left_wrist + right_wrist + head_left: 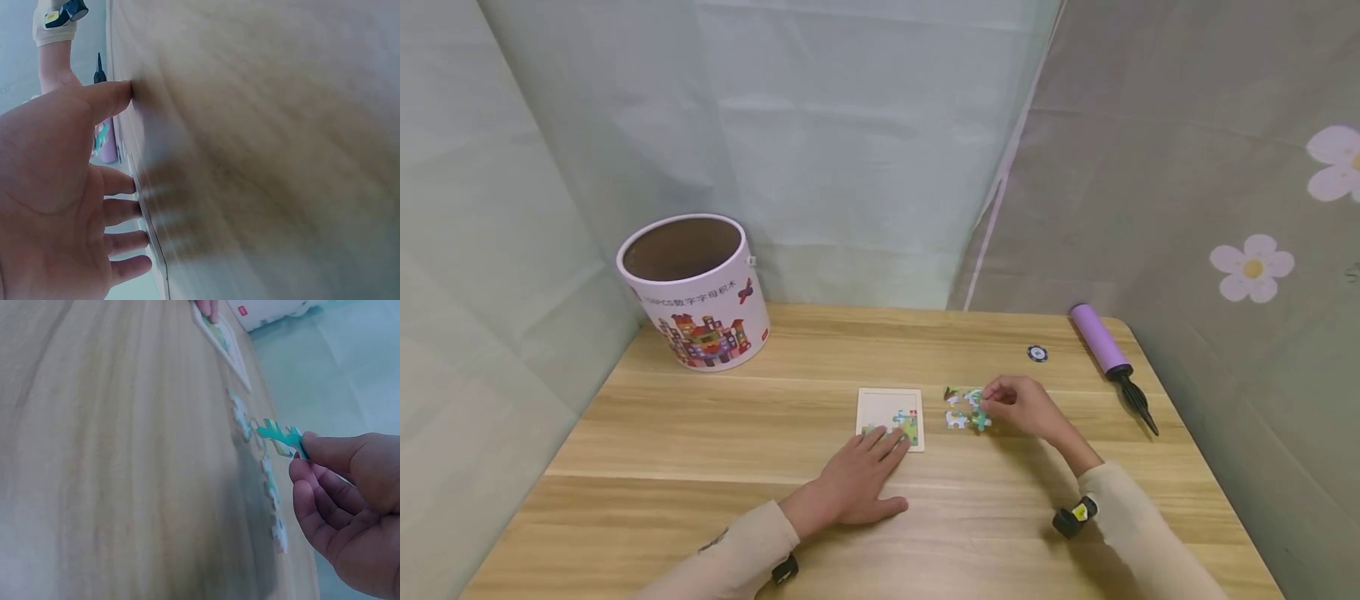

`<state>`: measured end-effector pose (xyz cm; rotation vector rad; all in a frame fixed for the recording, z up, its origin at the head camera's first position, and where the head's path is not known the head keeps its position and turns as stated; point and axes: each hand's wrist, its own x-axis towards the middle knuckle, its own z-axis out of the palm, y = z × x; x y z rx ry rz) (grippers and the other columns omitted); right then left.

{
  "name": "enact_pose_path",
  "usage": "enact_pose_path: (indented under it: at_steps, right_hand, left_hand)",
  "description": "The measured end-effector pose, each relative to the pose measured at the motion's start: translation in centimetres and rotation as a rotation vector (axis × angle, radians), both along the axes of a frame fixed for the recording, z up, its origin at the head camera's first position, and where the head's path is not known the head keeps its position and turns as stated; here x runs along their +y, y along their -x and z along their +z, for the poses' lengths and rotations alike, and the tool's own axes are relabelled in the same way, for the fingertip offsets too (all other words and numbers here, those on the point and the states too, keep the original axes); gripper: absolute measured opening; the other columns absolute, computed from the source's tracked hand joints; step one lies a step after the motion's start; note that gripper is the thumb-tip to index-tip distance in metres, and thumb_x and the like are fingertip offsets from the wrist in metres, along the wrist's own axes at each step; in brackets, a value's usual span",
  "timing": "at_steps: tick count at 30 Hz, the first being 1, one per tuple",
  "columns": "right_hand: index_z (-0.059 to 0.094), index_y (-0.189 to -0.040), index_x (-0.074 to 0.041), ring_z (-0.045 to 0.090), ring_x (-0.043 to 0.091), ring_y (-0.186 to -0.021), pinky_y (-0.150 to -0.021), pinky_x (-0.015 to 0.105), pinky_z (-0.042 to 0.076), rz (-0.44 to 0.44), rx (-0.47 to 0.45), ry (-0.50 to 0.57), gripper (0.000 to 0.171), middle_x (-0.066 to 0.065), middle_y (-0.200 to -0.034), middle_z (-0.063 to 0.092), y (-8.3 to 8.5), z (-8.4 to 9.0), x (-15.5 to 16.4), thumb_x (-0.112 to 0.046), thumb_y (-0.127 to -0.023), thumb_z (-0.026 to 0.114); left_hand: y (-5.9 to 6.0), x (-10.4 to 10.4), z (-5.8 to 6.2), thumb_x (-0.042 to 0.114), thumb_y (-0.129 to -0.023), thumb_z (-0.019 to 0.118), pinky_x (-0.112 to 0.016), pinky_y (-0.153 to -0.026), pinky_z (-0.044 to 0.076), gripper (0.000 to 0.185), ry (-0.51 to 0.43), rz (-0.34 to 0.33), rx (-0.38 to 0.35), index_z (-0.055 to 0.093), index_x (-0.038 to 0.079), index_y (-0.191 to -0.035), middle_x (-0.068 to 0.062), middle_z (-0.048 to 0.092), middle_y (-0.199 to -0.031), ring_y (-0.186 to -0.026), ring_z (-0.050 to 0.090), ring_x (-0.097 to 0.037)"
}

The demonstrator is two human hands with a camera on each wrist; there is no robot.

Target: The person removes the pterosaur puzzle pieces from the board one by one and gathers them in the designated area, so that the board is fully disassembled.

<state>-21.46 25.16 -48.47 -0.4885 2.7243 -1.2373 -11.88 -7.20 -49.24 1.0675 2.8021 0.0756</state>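
Observation:
My left hand [861, 473] lies with fingers straight, their tips over the lower edge of a small square wooden puzzle tray [877, 407]. Several printed jigsaw pieces [909, 423] sit inside it along the right and lower sides; the fingers partly cover them. In the left wrist view the left palm [47, 200] faces the camera with the thumb spread. My right hand [1022, 406] is to the tray's right, and in the right wrist view its thumb and forefinger pinch a green jigsaw piece [275, 432] above the table. Loose jigsaw pieces [956, 420] lie below and beside that hand.
A large white bucket [700, 317] with printed building blocks stands at the back left. A dark round chip [1037, 353] lies beyond the right hand. Along the table's right edge is a purple hand pump [1099, 340] with a black nozzle. Cloth hangs behind the table [700, 467].

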Motion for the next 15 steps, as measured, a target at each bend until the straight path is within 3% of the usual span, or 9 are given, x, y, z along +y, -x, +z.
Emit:
enact_pose_path:
  at_steps: [6, 15]
  right_hand:
    - [0.076, -0.094, -0.011, 0.066, 0.013, -0.080, -0.074, 0.027, 0.055, 0.006, -0.006, -0.017, 0.006, -0.003, -0.085, 0.072, -0.2, -0.6, 0.1, -0.014, -0.091, 0.078]
    - [0.078, -0.091, -0.010, 0.064, 0.012, -0.079, -0.073, 0.029, 0.053, -0.013, 0.055, -0.071, 0.007, -0.004, -0.085, 0.073, -0.2, -1.2, -0.2, -0.017, -0.090, 0.079]
  left_hand:
    - [-0.1, 0.0, -0.2, 0.060, -0.101, 0.048, -0.048, -0.121, 0.032, 0.081, -0.004, -0.003, -0.011, 0.032, 0.007, -0.160, -0.012, 0.031, -0.166, -0.152, 0.031, -0.034]
    - [-0.1, 0.0, -0.4, 0.060, -0.100, 0.048, -0.047, -0.120, 0.033, 0.081, 0.006, -0.005, 0.012, 0.033, 0.007, -0.160, -0.012, 0.031, -0.166, -0.151, 0.032, -0.033]
